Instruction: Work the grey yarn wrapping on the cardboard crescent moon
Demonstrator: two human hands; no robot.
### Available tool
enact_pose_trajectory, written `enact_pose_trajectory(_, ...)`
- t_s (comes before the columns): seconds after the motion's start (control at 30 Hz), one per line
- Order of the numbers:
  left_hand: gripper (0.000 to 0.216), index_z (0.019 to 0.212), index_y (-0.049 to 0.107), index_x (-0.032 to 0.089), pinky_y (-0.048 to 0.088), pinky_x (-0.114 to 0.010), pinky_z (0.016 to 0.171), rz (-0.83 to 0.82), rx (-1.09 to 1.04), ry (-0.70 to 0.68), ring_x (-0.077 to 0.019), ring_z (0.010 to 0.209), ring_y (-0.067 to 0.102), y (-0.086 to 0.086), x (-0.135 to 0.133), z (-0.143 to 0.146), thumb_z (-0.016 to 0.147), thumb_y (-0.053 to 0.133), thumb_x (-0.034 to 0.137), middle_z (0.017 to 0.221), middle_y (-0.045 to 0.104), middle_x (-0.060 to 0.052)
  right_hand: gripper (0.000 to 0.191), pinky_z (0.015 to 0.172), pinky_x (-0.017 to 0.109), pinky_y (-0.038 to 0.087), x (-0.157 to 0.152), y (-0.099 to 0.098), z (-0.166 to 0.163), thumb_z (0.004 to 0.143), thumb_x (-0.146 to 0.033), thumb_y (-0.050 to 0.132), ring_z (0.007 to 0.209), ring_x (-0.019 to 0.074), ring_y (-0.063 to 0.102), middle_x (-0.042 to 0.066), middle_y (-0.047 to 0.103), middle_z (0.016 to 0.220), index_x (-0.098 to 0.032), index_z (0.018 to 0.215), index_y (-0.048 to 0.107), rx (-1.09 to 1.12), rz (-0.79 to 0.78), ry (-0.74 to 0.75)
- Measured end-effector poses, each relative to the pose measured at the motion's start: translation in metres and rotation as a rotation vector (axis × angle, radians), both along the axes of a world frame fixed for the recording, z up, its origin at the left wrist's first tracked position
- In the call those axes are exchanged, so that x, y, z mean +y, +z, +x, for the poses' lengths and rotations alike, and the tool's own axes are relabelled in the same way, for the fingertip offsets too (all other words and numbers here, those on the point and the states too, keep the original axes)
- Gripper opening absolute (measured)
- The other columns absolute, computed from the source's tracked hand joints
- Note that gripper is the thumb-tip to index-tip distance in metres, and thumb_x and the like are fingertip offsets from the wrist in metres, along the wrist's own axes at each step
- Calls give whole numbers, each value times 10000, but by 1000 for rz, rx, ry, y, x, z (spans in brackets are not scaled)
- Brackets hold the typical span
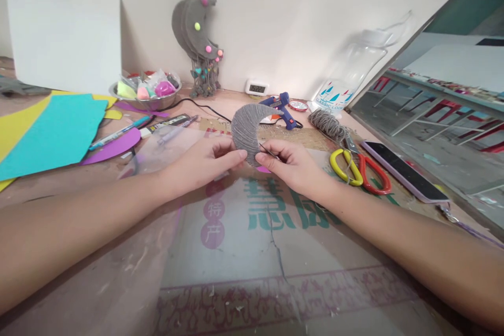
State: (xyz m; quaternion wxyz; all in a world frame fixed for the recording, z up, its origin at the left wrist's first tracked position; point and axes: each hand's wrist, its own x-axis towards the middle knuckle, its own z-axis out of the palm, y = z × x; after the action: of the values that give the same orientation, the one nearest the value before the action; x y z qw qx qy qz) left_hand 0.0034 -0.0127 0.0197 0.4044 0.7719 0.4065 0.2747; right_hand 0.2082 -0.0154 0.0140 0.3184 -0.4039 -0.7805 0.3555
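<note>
One grey crescent between left hand and right hand, in both grips.

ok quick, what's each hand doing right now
Left hand: closed, holding the lower left edge of the gray moon.
Right hand: closed, holding the moon's lower right edge, with a thin strand at its fingers.

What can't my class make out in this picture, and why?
All in the head view:
Grey crescent: far side, turned from the camera.
Left hand: some fingertips, behind the crescent.
Scissors: blade tips, apparently hidden by the grey yarn.
Clock: digits too small and blurred to read surely.
Phone strap: cut off by the right edge.
</note>
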Motion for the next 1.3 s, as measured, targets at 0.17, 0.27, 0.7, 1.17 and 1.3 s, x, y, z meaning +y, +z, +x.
enact_pose_trajectory(0.17,222,781,592,153,387,-221,559,40,40,23,-109,622,497,0,0,2,826,527,361,692,562,16,219,555,228,335,-1,-1,-2,845,-358,535,614,100,411,-18,470,678,-162,759,582,-57,12,-34)
enact_pose_trajectory(0.27,192,795,594,149,394,-224,565,9,25,11,-111,629,506,-1,0,3,827,513,320,703,571,12,216,543,223,332,-2,-1,-3,841,-355,546,599,95,400,-21,462,663,-161,756,585,-67,25,-36)
enact_pose_trajectory(0.7,307,676,572,165,397,-217,522,-56,-81,55,-95,565,492,2,0,-1,872,473,380,659,562,11,229,592,240,358,0,-2,0,866,-359,507,648,110,444,-11,491,698,-167,761,572,-74,49,-11)
enact_pose_trajectory(1.17,341,686,577,157,369,-204,510,-94,-113,123,-84,546,457,0,1,-1,858,507,443,651,561,12,295,772,348,461,-10,1,12,947,-340,423,909,219,616,91,655,1074,-197,1192,503,-514,823,-76)
enact_pose_trajectory(1.3,342,696,584,158,400,-208,551,-60,-103,131,-101,601,501,0,1,-1,863,498,444,674,586,6,269,746,316,451,-8,2,14,944,-322,448,860,204,615,75,671,976,-193,1155,555,-597,954,-32)
